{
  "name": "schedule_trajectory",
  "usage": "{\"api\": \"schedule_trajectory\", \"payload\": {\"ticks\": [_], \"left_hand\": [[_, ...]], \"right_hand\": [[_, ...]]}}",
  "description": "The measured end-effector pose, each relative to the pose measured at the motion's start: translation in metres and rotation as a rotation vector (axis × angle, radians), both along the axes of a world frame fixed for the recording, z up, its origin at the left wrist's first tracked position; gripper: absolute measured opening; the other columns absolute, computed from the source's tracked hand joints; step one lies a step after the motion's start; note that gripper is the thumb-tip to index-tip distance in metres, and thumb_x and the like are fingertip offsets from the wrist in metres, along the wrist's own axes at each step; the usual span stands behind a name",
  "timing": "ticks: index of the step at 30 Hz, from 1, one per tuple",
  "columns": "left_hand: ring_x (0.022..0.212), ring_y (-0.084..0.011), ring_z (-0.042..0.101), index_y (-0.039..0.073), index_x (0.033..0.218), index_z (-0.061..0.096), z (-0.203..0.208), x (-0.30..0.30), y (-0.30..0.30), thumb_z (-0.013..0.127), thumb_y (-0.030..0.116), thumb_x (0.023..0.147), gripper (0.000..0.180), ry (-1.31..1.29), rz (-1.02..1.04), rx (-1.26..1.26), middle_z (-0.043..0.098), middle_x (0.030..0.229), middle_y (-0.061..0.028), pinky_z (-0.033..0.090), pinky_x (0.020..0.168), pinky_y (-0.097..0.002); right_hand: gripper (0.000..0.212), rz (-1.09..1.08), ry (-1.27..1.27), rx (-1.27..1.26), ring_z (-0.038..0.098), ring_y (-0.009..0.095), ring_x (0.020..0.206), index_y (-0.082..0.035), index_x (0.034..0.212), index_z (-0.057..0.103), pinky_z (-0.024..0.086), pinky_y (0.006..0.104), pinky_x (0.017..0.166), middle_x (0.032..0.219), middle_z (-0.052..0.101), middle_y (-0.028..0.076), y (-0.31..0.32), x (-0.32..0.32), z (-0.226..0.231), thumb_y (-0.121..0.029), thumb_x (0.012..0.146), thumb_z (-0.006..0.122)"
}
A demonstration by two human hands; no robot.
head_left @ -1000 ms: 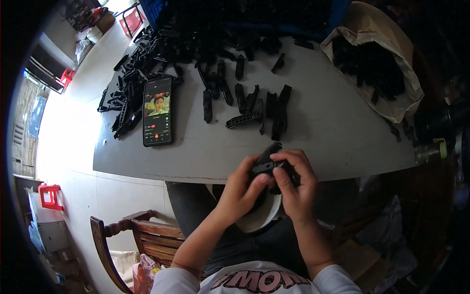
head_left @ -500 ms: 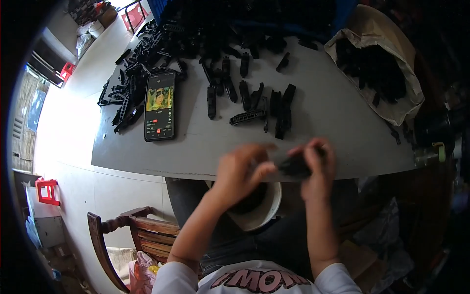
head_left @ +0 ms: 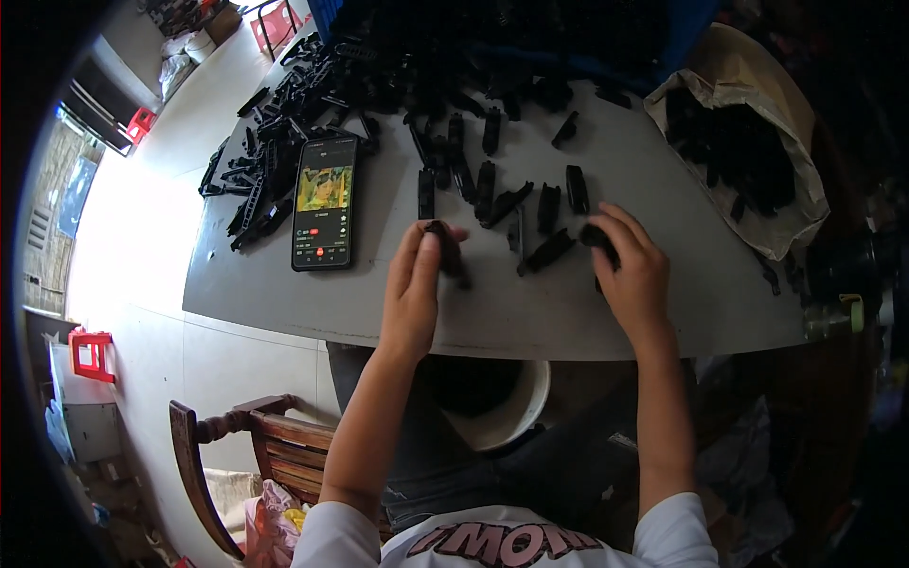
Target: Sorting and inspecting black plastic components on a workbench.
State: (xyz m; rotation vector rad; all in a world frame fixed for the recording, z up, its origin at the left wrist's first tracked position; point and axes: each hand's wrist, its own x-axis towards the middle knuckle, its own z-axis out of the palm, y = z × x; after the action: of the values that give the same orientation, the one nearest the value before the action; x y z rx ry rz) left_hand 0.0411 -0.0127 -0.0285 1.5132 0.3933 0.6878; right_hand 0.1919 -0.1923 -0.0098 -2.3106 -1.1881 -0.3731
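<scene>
While the left hand [head_left: 410, 289] grips one black part [head_left: 453, 260] and the right hand [head_left: 636, 275] pinches another part [head_left: 600, 243], a slanting loose piece [head_left: 547, 252] lies between them, nearer the right.

There are dozens of black parts [head_left: 548, 210], one phone [head_left: 325, 204], one paper bag [head_left: 743, 68].

From my remote seat I see a white short-sleeved cotton-looking T-shirt [head_left: 407, 551] with chunky pink block lettering [head_left: 511, 542], dark-edged, across the front. Its plain white left sleeve [head_left: 336, 535] and matching white right sleeve [head_left: 677, 532] have loose, straight hems near the elbows. Below those I make out bare forearms, a bare left hand [head_left: 409, 298] and a bare right hand [head_left: 639, 275]. Faded charcoal denim-like trousers [head_left: 426, 497] cover the legs, their right side sinking into shadow.
</scene>
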Motion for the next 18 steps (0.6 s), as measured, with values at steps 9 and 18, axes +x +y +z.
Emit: {"api": "schedule_trajectory", "payload": {"ticks": [9, 18], "left_hand": [[0.085, -0.0210, 0.053, 0.001, 0.117, 0.039, 0.014, -0.020, -0.039, 0.049, 0.038, 0.092, 0.046, 0.173, -0.329, 0.330, 0.054, 0.091, -0.0154, 0.043, 0.077, -0.0315], [0.087, -0.0436, 0.056, -0.002, 0.119, 0.039, 0.032, -0.026, -0.047, 0.062, 0.019, 0.083, 0.047, 0.279, -0.461, 0.391, 0.057, 0.092, -0.0258, 0.045, 0.072, -0.0410]], "right_hand": [[0.032, 0.331, 0.356, -0.206, 0.063, 0.028, 0.080, -0.003, 0.094, 0.059, 0.051, 0.0343, 0.068, 0.091, 0.061, 0.011, -0.005, -0.056, 0.050, 0.001, 0.063, 0.068], [0.023, 0.335, 0.584, 0.068, 0.061, 0.020, 0.075, -0.001, 0.086, 0.063, 0.048, 0.0288, 0.067, 0.084, 0.061, 0.008, -0.018, -0.062, 0.049, 0.001, 0.064, 0.070]]}}
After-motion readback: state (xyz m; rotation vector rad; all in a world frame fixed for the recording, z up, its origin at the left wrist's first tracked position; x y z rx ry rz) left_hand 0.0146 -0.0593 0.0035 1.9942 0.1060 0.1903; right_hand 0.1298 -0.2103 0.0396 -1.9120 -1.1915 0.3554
